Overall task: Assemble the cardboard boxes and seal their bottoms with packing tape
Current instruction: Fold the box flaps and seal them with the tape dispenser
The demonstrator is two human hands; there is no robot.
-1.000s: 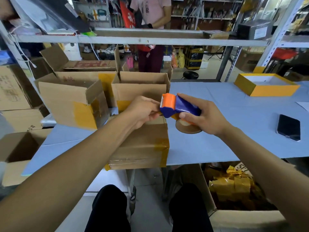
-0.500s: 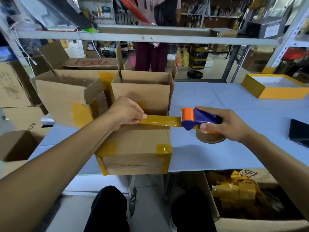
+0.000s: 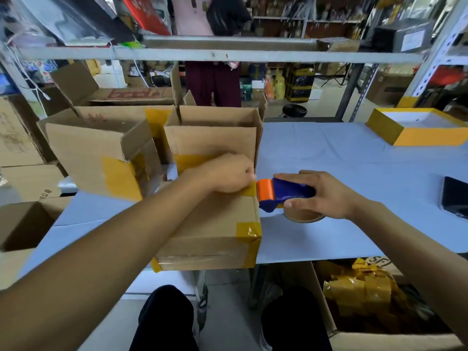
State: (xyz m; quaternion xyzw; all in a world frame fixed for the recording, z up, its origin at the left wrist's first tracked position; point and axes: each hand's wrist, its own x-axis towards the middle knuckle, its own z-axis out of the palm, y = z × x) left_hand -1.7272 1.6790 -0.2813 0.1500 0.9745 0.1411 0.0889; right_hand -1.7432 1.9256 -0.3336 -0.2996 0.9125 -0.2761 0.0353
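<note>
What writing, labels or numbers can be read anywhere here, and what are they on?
"SF": black letters, partly cut off, on the flap of the scrap box under the table.
Red print on the flat cardboard at the back: blurred, unreadable.
Black marks on the side box at left: too small to read.
White label on the dark shelf box: blurred.

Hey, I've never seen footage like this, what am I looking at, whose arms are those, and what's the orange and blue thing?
This is one camera worn on a person's head, looking down at their own bare hands; no machine is involved. The left hand presses yellow tape onto a cardboard box at the table edge. The right hand grips the orange and blue thing, a tape dispenser, beside the box. More open boxes stand behind, a yellow tray and a dark phone lie to the right.
</note>
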